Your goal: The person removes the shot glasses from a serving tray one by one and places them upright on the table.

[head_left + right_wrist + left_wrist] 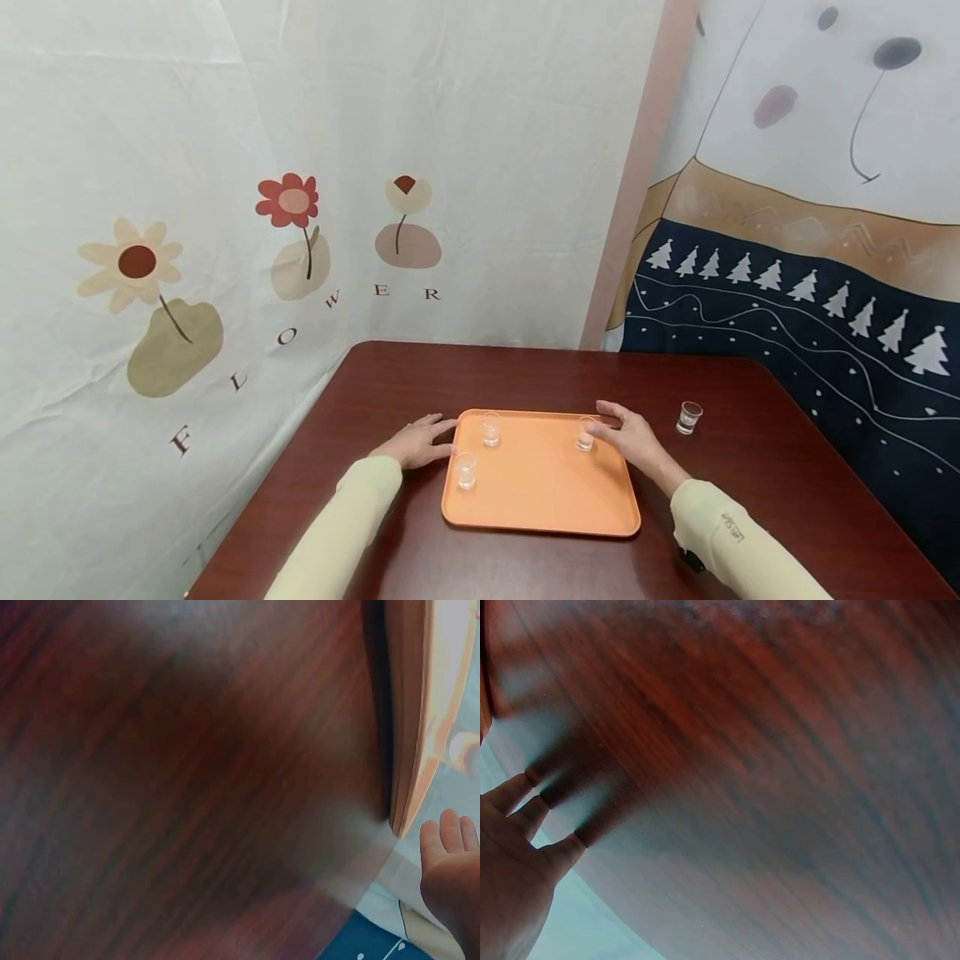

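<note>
An orange tray lies on the table with three small clear shot glasses on it. One shot glass stands near the far left corner, and a second shot glass is at the left side. Near the far right corner is a third shot glass; my right hand is beside it, thumb overlapping its rim. Straight fingers of that hand show in the right wrist view. My left hand is at the tray's left edge, fingers spread and loosely extended, fingertips right at the rim.
Another shot glass stands on the dark red-brown table, right of the tray and beyond my right hand. Hanging cloths with printed flowers and a bear design close off the table's far and side edges.
</note>
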